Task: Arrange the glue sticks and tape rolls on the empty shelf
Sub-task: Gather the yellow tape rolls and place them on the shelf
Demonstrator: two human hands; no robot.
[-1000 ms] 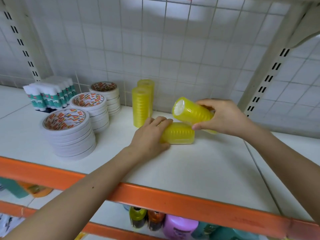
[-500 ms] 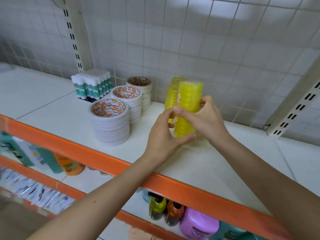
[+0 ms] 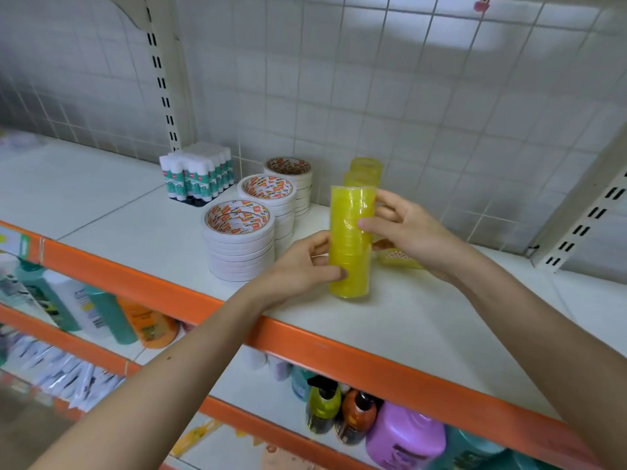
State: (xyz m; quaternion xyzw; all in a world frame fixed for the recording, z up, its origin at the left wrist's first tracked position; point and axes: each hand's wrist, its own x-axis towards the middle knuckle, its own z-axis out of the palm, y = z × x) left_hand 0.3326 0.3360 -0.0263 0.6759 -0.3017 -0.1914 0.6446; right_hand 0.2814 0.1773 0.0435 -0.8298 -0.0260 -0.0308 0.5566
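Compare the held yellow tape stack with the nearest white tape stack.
The yellow tape stack is narrow, tall and translucent; the white tape stack is wide, squat and opaque. The left hand and right hand grip the yellow one; nothing touches the white one. Both stand upright on the shelf.
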